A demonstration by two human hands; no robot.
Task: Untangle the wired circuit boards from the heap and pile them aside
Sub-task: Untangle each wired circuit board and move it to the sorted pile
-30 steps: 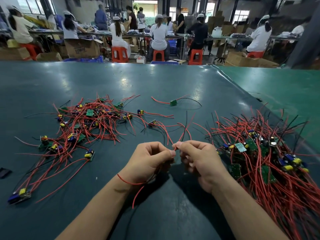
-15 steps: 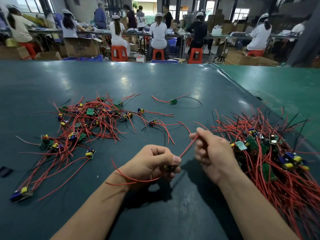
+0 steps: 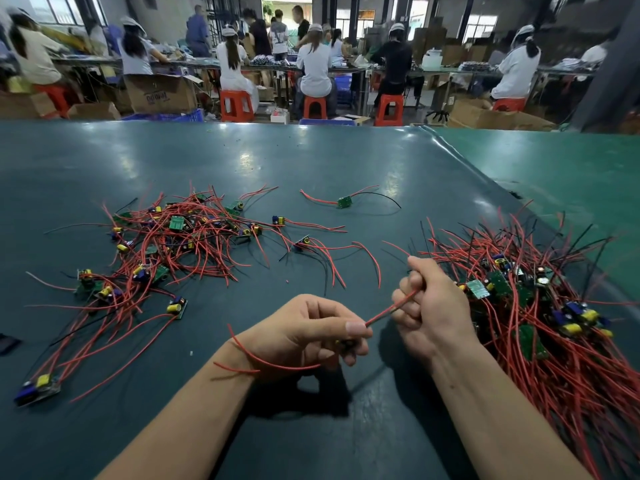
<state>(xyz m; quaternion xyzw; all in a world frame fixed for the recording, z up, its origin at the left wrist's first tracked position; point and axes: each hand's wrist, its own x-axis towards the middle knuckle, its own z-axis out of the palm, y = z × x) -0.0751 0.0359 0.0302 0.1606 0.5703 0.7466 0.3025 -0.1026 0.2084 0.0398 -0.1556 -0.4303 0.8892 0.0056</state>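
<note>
My left hand (image 3: 308, 332) grips a small wired circuit board (image 3: 344, 345), mostly hidden under its fingers, at the near middle of the table. Red wires (image 3: 270, 362) from it curl back over my left wrist. Another red wire (image 3: 388, 310) runs taut from my left thumb up into my right hand (image 3: 433, 306), which is curled round it. A dense heap of boards with red and black wires (image 3: 540, 306) lies just right of my right hand. A looser spread of boards and wires (image 3: 166, 251) covers the table at the left.
The dark green table mat (image 3: 311, 161) stretches far ahead. A single board with red and black leads (image 3: 344, 201) lies alone beyond the middle. A lighter green table (image 3: 571, 174) adjoins at the right. Several people sit on orange stools (image 3: 237, 105) at benches behind.
My hands were pinched together on the wires a second ago. The right hand has since drawn up and to the right, pulling a red wire straight, while the left hand keeps hold of the board.
</note>
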